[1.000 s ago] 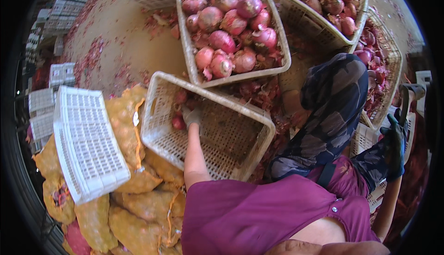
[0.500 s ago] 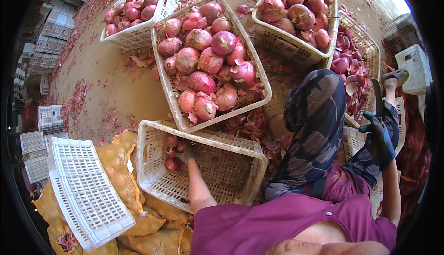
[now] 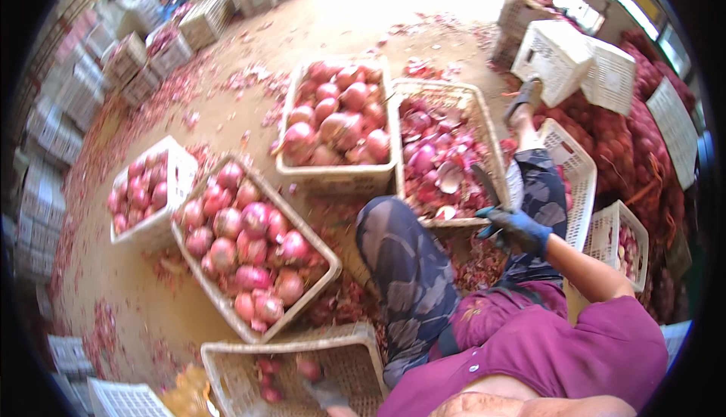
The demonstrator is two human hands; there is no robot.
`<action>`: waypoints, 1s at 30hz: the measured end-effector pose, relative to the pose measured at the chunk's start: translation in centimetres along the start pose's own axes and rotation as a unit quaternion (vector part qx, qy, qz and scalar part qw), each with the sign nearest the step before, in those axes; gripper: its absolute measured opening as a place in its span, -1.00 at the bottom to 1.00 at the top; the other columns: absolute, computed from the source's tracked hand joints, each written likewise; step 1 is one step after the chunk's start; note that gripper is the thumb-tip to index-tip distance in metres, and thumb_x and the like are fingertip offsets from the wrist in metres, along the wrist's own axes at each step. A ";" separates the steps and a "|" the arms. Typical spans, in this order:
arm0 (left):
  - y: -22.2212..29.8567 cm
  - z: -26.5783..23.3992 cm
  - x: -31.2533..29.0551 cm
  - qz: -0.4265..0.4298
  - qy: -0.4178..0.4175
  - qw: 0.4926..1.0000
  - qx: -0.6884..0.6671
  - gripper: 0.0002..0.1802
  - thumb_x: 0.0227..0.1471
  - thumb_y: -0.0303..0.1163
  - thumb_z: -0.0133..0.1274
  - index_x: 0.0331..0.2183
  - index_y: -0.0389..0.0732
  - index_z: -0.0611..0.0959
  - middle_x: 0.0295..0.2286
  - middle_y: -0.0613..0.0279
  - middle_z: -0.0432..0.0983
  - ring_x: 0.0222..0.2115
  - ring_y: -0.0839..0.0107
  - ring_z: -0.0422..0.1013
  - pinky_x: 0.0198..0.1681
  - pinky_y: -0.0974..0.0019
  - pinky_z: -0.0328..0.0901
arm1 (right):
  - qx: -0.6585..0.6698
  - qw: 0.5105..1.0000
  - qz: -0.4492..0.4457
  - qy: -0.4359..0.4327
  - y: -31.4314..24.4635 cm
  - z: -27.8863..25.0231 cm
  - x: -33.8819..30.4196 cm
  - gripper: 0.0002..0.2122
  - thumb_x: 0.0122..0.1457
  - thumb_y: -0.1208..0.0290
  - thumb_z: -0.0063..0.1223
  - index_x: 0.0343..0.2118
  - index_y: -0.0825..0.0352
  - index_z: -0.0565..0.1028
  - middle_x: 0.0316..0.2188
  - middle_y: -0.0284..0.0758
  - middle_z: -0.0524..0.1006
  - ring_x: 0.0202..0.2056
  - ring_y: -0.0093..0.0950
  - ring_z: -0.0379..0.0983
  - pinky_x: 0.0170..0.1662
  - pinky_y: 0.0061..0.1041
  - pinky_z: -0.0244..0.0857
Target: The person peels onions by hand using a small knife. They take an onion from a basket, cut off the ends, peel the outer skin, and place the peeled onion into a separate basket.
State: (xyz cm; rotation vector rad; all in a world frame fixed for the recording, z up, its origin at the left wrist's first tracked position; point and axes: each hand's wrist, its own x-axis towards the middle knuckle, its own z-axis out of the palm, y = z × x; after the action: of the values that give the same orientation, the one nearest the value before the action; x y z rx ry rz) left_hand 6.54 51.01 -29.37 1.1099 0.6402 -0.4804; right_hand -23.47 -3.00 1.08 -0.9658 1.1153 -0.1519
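head cam | worn high, facing down and forward; wide fisheye | near lap, crates point(image 3: 336, 179) and floor beyond

The left hand point(image 3: 327, 394) reaches down into a near basket point(image 3: 227, 356) that holds a few red onions point(image 3: 308, 368); whether its fingers grip one is hard to tell at the picture's edge. The right hand point(image 3: 518, 228), in a blue glove, holds a dark knife point(image 3: 484, 184) over a crate of onion peelings point(image 3: 442, 161). To the left, a crate of peeled onions point(image 3: 249, 243) sits on the floor.
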 end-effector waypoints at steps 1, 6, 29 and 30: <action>1.2 1.4 -1.1 0.013 -0.015 1.000 -0.016 -0.32 0.15 0.05 0.10 0.21 -0.01 0.39 0.13 0.19 0.37 0.09 0.18 0.33 0.13 0.10 0.26 | -0.025 1.000 0.000 0.000 -0.4 0.5 -0.4 -0.59 0.33 0.11 -0.02 0.14 0.20 0.38 -0.36 -0.33 0.59 -0.65 -0.56 0.44 -0.64 -0.59 0.28; 9.4 10.6 -6.6 0.081 -0.156 0.982 -0.076 -0.29 0.13 0.06 0.12 0.23 0.03 0.35 0.14 0.16 0.35 0.08 0.14 0.34 0.10 0.04 0.32 | -0.040 0.999 -0.013 -0.010 0.5 -0.3 -0.7 -0.57 0.34 0.10 -0.03 0.14 0.27 0.39 -0.34 -0.29 0.60 -0.63 -0.58 0.46 -0.58 -0.57 0.38; -13.9 46.0 -21.3 -0.235 -0.301 0.916 0.119 -0.44 0.00 0.20 0.19 -0.08 0.07 0.56 -0.16 0.30 0.55 -0.23 0.25 0.49 -0.18 0.08 0.46 | 0.012 0.988 -0.115 -0.099 9.5 -3.2 -0.2 -0.70 0.31 0.19 0.08 -0.03 0.28 0.50 -0.36 -0.43 0.53 -0.44 -0.67 0.42 -0.38 -0.58 0.37; -14.6 45.7 -20.8 -0.247 -0.300 0.912 0.130 -0.41 0.00 0.23 0.18 -0.07 0.06 0.55 -0.16 0.28 0.54 -0.22 0.23 0.48 -0.18 0.08 0.46 | 0.009 0.983 -0.147 -0.107 10.8 -2.9 0.6 -0.71 0.31 0.21 0.08 -0.03 0.29 0.50 -0.34 -0.43 0.54 -0.39 -0.67 0.42 -0.31 -0.58 0.38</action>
State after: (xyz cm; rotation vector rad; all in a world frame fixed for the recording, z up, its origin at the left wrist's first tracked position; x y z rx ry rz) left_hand -7.46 4.07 -11.06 0.9651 0.3048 -1.3188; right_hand -29.28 1.48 -7.34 -1.0991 0.7702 -0.2902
